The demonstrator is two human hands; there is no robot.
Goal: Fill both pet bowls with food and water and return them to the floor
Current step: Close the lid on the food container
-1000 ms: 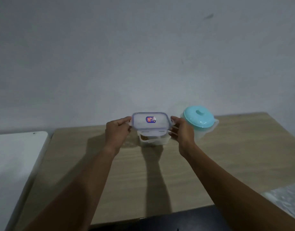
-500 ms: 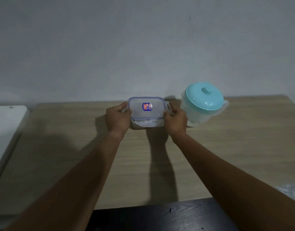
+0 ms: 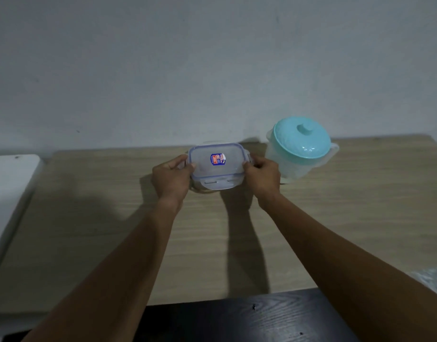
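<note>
Lid (image 3: 216, 164) lowered onto container (image 3: 199, 189) between left hand (image 3: 171, 178) and right hand (image 3: 263, 177), pitcher (image 3: 298, 149) beside

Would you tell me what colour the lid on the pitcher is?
The pitcher's lid is light turquoise, seen clearly in the head view.

Just right of the container (image 3: 217, 166) stands the pitcher (image 3: 301, 146); bare tabletop (image 3: 101, 193) left

My left forearm (image 3: 128, 255) and right forearm (image 3: 336, 248) are bare from the bottom corners of the frame up to the wrists, long and slim, narrowing as they go. My left hand (image 3: 171, 180) and right hand (image 3: 263, 177), near mid-frame, are bare too, with rounded knuckles.
</note>
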